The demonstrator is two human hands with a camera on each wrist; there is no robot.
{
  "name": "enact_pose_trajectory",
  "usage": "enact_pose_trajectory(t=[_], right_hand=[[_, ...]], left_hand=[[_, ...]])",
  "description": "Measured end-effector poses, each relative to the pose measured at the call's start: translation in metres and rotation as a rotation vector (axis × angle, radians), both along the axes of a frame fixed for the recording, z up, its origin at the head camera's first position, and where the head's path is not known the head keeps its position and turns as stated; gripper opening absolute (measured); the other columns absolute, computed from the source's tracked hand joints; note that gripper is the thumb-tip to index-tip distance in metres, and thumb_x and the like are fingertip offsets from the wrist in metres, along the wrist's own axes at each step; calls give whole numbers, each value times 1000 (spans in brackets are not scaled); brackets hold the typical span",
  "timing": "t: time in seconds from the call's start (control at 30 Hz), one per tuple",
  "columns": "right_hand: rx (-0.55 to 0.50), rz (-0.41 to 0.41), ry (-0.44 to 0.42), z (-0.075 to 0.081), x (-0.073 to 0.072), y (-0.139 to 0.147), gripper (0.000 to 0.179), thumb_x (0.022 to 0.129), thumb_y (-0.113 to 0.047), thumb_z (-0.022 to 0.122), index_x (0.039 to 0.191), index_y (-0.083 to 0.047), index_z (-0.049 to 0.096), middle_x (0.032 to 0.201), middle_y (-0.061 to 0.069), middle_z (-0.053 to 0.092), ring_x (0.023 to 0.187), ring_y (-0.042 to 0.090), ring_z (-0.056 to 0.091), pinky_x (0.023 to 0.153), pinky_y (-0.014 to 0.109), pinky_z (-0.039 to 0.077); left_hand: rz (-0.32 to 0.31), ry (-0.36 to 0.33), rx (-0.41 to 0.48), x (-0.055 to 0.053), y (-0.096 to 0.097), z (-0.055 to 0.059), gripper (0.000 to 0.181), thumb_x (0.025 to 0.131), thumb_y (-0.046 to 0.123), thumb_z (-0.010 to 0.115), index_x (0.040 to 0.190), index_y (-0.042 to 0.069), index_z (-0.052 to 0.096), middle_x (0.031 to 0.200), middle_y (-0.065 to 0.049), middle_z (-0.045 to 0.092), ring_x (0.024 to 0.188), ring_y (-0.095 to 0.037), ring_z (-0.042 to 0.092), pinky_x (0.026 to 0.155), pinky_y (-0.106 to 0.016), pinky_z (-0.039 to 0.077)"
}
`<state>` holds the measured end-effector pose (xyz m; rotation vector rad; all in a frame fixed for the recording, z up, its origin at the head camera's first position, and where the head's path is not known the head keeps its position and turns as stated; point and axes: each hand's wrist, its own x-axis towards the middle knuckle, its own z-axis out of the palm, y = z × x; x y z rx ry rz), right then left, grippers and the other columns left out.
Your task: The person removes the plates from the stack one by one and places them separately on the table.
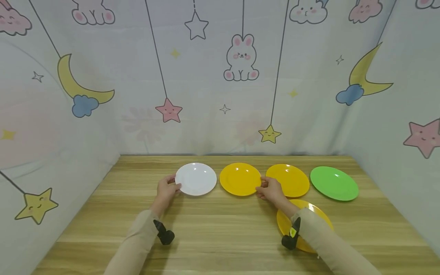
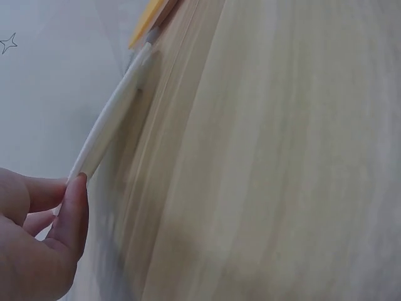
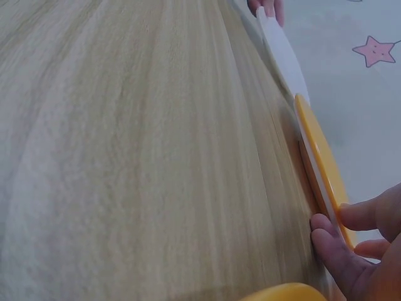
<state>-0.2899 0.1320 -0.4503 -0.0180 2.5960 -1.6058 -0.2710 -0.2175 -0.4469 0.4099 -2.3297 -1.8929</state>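
Head view: pinching the left edge of a white plate [image 1: 196, 179] with the left hand [image 1: 167, 190], near the back of a wooden table [image 1: 220, 236]. Pinching the right edge of a yellow plate [image 1: 240, 179] with the right hand [image 1: 272, 190], just beside the white plate. Can see another yellow plate [image 1: 288, 179] to the right, then a green plate [image 1: 334, 183]. Can see one last yellow plate [image 1: 284, 221] partly behind the right sleeve [image 1: 333, 244].

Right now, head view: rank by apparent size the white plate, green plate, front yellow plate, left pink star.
1. Front yellow plate: partly hidden, also nearest the camera, so real size unsure.
2. Green plate and white plate: too alike to rank.
3. Left pink star.
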Motion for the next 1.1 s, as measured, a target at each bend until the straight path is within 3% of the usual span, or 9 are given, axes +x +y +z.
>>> enact_pose_trajectory(t=[0.2,0.3,0.33,0.43,0.53,0.57,0.7,0.93,1.1], right_hand=[[7,1,-8,-1,-1,0,54,82,-1,63,130,8,42,98,20,56,58,12,63,53,25,55],[7,4,-12,-1,-1,0,54,82,-1,63,130,7,42,98,20,55,58,12,63,53,24,55],[6,5,-13,-1,-1,0,54,82,-1,63,130,7,42,98,20,55,58,11,62,53,24,55],[0,5,-17,-1,-1,0,54,82,0,63,131,7,41,98,20,55,58,11,62,53,24,55],[-4,0,-22,0,-1,-1,54,82,-1,63,131,7,42,98,20,55,58,11,62,53,24,55],[-4,-2,-24,0,-1,-1,54,82,-1,63,131,7,42,98,19,55,58,11,62,53,24,55],[10,1,-15,0,1,0,54,82,-1,63,131,7,42,96,19,55,57,11,62,53,24,54],[35,5,4,2,3,0,54,82,-2,64,131,6,42,93,17,57,56,10,61,52,24,54],[33,7,4,3,3,0,54,82,-1,63,131,7,42,93,17,56,57,12,62,52,24,54]], left_hand=[[-15,-21,-19,1,-1,-7,50,82,-12,55,129,-15,38,120,-33,45,85,-22,57,67,-23,55],[-31,6,-29,-5,-5,-18,51,80,-11,58,127,-16,39,115,-33,47,86,-26,60,70,-27,56],[-43,48,-18,-10,-9,-28,52,78,-10,61,125,-16,42,110,-31,51,83,-24,61,67,-26,56],[-40,51,-68,-13,-12,-33,53,76,-9,64,124,-16,43,106,-30,52,82,-26,62,66,-27,56],[-19,12,-151,-9,-9,-26,51,76,-6,65,122,-15,46,107,-29,54,86,-28,61,67,-27,56],[-8,-34,-195,-3,-4,-16,50,77,-6,62,123,-15,45,111,-31,52,90,-31,60,70,-28,56],[-32,-40,-299,5,-2,-5,48,79,-2,62,121,-17,46,112,-32,53,86,-29,60,67,-25,55],[-55,-39,-424,6,-4,-3,46,78,3,64,118,-15,50,109,-30,56,61,-12,58,58,-18,49],[-46,-59,-455,4,-5,0,43,77,6,66,113,-14,54,107,-28,58,70,-21,61,69,-27,51]])
